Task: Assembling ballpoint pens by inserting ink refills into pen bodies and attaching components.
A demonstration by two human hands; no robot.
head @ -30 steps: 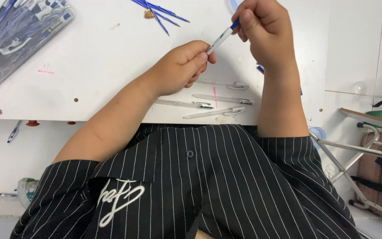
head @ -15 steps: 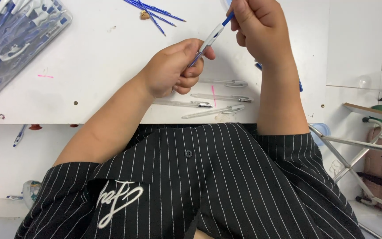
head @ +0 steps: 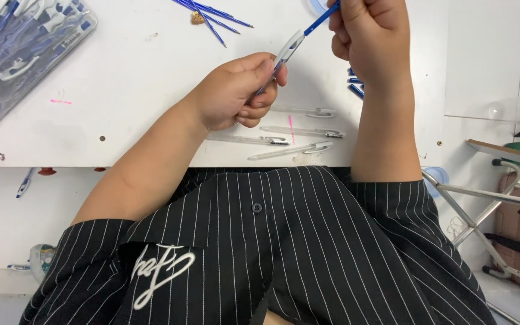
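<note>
Up above the white desk (head: 121,78), two bare hands share one pen. The left hand (head: 236,90) curls round the clear barrel (head: 289,48), thumb and forefinger pinched near its upper end, the other fingers folded under; its forearm runs down and left to a striped black shirt (head: 284,253). The right hand (head: 371,36) sits higher, partly cut by the top edge, fist closed on a blue refill (head: 323,18) that slants out of the barrel's top; its forearm stands nearly straight up from the desk's near edge. So both grips are tight, one on the barrel, one on the refill, and the pen hangs in the air between them, tilted up to the right, well off the desk. Below the hands lie four clear barrels (head: 296,131), roughly side by side near the desk's front edge, one partly under the left hand. At the top centre lies a loose fan of thin blue refills (head: 212,13); I cannot count them surely, perhaps four or five, with one small brown bit (head: 197,18) beside them. More blue pieces (head: 355,84) peep out behind the right wrist, too hidden to count. At the upper left sits one clear tray (head: 19,54) heaped with pens, far too many to count. On the floor, to the left, lie two or three dropped pens (head: 24,182). To the right stands a metal frame (head: 489,198).
</note>
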